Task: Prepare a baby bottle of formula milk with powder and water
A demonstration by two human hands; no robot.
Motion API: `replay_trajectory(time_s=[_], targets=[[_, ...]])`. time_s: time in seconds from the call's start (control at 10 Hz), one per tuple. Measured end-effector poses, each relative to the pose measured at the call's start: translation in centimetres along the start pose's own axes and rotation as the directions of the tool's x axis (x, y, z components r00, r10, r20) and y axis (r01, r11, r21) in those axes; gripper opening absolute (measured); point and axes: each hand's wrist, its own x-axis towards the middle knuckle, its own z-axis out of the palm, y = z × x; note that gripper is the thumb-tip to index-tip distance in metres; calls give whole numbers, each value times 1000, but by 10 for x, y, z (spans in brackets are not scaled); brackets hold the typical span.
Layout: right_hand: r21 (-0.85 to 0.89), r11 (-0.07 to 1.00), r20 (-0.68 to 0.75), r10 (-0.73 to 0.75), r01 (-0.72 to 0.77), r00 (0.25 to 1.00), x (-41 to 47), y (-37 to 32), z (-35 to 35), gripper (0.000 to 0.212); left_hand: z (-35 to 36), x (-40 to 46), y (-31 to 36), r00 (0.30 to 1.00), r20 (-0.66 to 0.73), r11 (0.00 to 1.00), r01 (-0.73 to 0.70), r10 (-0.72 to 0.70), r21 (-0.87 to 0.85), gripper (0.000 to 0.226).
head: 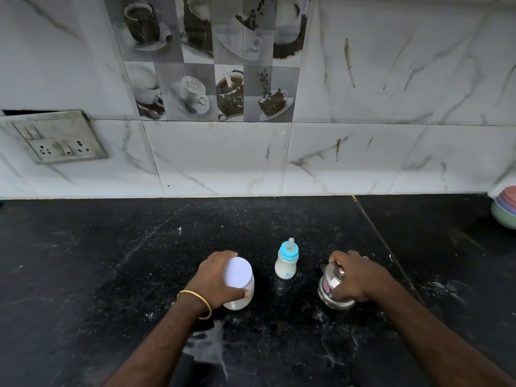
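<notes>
Head view shows the left hand [216, 277] wrapped around a white-lidded powder jar [239, 283], the right hand [356, 277] clasping a steel kettle [332, 289], and between them the capped, milk-filled baby bottle [287, 261] upright on the black counter [111, 261].

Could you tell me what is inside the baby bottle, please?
The baby bottle holds white liquid, filling its clear body. The blue cap and teat are on, so the neck's contents are hidden.
</notes>
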Motion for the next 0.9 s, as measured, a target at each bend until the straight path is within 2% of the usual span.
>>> replay_trajectory(time_s=[0.2,0.3,0.7,0.8,0.9], targets=[[122,989,-90,99,-87,991,-3,-36,12,76,2,1,2,1000,-12,1000,7,-7,19,90],[116,988,-122,117,-103,986,-3,-50,19,84,3,0,3,1000,-5,999,13,-12,34,92],[101,982,-110,168,-157,980,-5,-60,31,94,-1,-1,-2,999,50,995,10,-15,95,101],[124,976,-45,185,-178,982,-5,-59,20,106,-11,-5,1,1000,21,991,3,-6,135,110],[119,973,-130,212,-197,969,-10,-62,5,114,-28,-9,11,992,-113,988,-38,55,150,105]])
